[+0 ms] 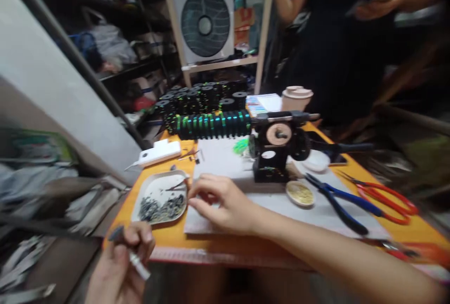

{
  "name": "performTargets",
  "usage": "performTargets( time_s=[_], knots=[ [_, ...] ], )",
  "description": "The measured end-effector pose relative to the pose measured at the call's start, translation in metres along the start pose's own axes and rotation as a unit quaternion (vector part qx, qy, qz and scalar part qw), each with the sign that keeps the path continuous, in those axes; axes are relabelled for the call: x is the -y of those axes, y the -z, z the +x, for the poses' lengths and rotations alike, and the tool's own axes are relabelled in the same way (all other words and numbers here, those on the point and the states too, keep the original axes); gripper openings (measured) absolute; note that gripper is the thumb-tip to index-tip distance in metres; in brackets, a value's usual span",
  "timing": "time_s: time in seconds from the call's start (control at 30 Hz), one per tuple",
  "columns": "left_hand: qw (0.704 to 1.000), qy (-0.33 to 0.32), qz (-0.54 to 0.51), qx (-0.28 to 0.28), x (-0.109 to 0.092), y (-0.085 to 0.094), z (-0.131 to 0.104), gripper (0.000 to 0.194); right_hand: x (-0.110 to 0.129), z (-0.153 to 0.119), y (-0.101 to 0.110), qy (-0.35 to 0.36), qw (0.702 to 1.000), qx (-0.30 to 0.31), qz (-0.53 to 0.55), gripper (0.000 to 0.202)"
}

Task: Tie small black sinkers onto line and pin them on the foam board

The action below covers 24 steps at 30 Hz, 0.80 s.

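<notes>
Grey at one end and white at the other, a small piece (141, 269) is in the left hand (124, 257), just nearer to the wearer than the white tray (149, 186). This hand grasps it with bent fingers. At the right rim of the tray is the right hand (220, 203), its fingers curled; I cannot tell if the fingertips grip something. Inside the tray lie many dark bits (172, 208) and one thin brown piece (177, 185). Behind the tray, close to it, rests a white device (160, 153). To the right of the tray and farther back stands a black machine (262, 165), with a row of dark rings (214, 125) shining green and blue. Well to the right of the tray are a round dish (288, 191) of yellow bits (300, 192), blue-handled pliers (330, 193) and a red-handled tool (362, 185). Far behind the tray is a box fan (206, 25); a person in dark clothes (326, 50) stands behind to the right.
</notes>
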<state>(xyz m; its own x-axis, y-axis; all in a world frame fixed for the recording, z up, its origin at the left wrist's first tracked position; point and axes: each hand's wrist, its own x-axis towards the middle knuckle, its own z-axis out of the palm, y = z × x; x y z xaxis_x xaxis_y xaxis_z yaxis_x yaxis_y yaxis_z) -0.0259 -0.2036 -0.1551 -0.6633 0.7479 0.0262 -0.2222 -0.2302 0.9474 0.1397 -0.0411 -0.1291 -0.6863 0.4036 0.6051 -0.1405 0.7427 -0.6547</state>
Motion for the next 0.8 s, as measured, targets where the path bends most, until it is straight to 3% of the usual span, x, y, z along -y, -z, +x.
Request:
performTargets(
  time_s=[0.17, 0.3, 0.43, 0.63, 0.8],
  knots=[
    [0.994, -0.075, 0.066, 0.044, -0.005, 0.001, 0.004, 0.014, 0.000, -0.010, -0.003, -0.001, 1.000, -0.004, 0.021, 0.010],
    [0.982, -0.104, 0.117, 0.107, -0.010, 0.000, 0.027, 0.012, 0.000, -0.016, -0.004, -0.001, 1.000, -0.005, 0.010, 0.012],
    [0.920, -0.168, 0.309, 0.176, -0.020, -0.007, 0.062, 0.018, -0.002, -0.019, -0.005, -0.002, 1.000, -0.004, -0.018, 0.013],
    [0.869, -0.160, 0.422, 0.205, -0.020, -0.024, 0.101, 0.016, -0.007, -0.023, -0.005, -0.019, 0.999, 0.009, -0.043, 0.015],
    [0.854, -0.129, 0.454, 0.217, -0.013, -0.024, 0.116, 0.021, -0.007, -0.025, -0.005, -0.028, 0.999, 0.014, -0.032, 0.013]
  ],
)
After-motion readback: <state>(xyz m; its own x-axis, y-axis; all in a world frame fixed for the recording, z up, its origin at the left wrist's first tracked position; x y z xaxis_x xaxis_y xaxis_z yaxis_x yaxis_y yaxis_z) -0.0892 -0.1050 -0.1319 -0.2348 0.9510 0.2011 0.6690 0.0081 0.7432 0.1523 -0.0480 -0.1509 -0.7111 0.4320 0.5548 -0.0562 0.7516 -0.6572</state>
